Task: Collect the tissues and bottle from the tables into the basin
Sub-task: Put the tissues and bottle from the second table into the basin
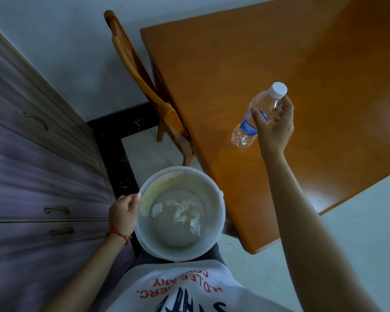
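A clear plastic bottle (256, 115) with a white cap and blue label is gripped around its upper part by my right hand (275, 127), tilted above the orange wooden table (279, 52). My left hand (123, 213) grips the left rim of a white round basin (214, 194), held in front of my body beside the table's near corner. Crumpled white tissues (182, 212) lie on the basin's bottom.
A wooden chair (144, 82) is tucked against the table's left edge. A purple drawer cabinet (36, 165) with metal handles runs along the left. Pale floor with a dark border strip shows between cabinet and table.
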